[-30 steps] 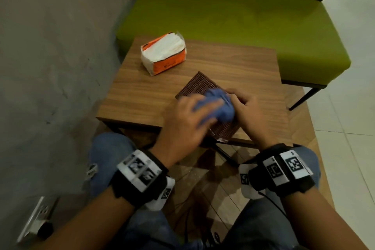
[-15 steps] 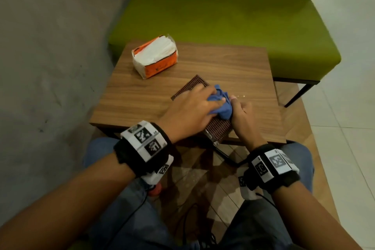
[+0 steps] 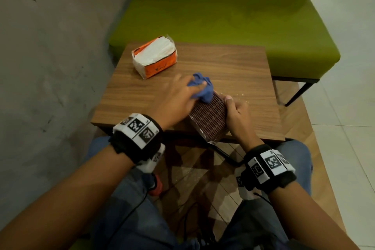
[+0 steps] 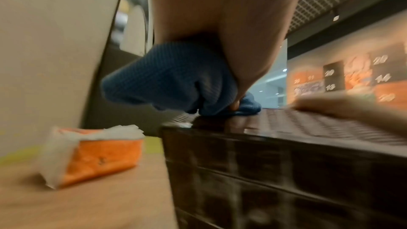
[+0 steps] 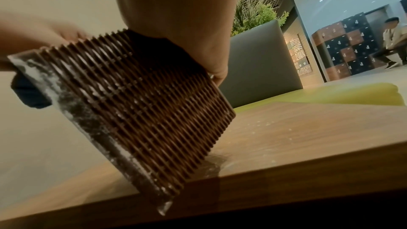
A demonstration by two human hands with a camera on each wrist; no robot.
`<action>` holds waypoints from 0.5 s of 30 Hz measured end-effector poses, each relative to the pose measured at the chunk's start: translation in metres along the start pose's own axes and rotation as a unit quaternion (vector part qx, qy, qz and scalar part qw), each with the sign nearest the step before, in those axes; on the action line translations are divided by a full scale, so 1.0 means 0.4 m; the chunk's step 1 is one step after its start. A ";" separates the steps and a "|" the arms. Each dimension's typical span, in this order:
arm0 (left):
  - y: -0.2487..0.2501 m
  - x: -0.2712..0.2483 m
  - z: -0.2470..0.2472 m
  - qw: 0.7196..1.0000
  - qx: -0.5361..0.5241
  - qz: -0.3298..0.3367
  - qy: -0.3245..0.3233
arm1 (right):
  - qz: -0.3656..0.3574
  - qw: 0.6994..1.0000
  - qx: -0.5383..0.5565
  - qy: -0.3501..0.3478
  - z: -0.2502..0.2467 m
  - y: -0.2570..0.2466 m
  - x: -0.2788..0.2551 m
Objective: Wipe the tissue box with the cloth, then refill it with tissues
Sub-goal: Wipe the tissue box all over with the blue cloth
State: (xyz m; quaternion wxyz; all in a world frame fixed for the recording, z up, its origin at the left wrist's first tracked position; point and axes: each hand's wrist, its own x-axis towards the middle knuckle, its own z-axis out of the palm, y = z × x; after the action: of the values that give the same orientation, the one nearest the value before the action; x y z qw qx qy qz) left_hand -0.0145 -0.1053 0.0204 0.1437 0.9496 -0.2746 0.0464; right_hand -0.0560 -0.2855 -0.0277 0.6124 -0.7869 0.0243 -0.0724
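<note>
The brown slatted tissue box stands tilted at the table's near edge, one corner hanging past it. My right hand grips its right side, the thumb lying along the top edge. The left hand holds the crumpled blue cloth and presses it on the far end of the box. White dust shows on the near rim of the box in the right wrist view. An orange pack of white tissues lies at the table's far left.
The small wooden table stands against a green bench, with a grey wall on the left. White crumbs lie on the table right of the box. My knees are under the near edge. A person sits far off.
The left hand has slid the cloth along the box from its middle toward its far end. The right hand has kept its grip on the box's side.
</note>
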 end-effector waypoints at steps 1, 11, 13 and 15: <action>-0.026 0.008 -0.003 0.999 0.010 -0.030 0.017 | 0.003 1.000 -0.008 0.001 0.004 -0.003 0.000; 0.025 -0.128 0.015 0.999 0.032 0.029 -0.007 | 0.016 0.999 -0.018 -0.031 0.007 -0.002 0.000; -0.059 -0.093 0.005 0.999 0.023 -0.033 0.016 | 0.015 0.999 -0.020 -0.039 0.007 -0.004 0.009; -0.122 -0.061 0.000 0.997 -0.012 -0.071 0.022 | 0.014 0.999 -0.027 -0.043 0.009 -0.015 0.023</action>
State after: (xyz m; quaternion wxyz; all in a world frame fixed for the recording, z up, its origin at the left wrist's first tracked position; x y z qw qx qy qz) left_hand -0.0088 -0.0534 0.0043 0.1645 0.9635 -0.2042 0.0538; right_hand -0.0467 -0.2816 -0.0221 0.5927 -0.8048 0.0105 -0.0292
